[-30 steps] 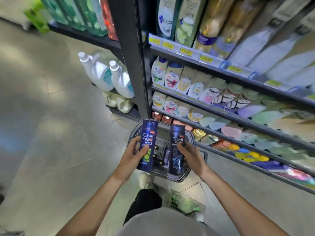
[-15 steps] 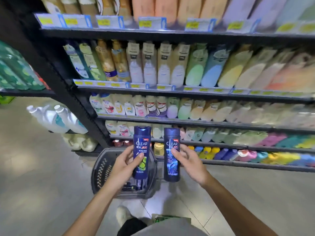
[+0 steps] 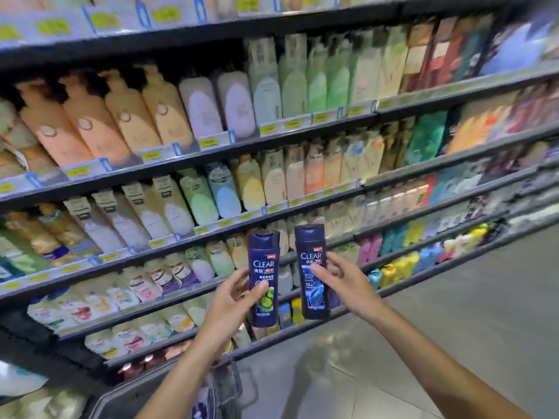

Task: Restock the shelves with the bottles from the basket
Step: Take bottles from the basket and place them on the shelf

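The frame is filled by the shelves [image 3: 302, 137], dark tiers running from upper left to lower right and packed with blurred rows of bottles, with yellow price tags [image 3: 208, 142] fixed along the front edges. A grey tiled floor [image 3: 453, 328] is seen at lower right. The basket [image 3: 145, 397] is glimpsed at the bottom edge, below the left forearm, its contents too blurred to be told. Two dark blue bottles marked CLEAR are held upright, side by side and slightly apart, in front of the lower tiers. The lime bottle [image 3: 263, 279] is gripped by the left hand [image 3: 233, 300], thumb laid across its label. The blue bottle [image 3: 311, 270] is gripped by the right hand [image 3: 344, 282], thumb pressed on its front
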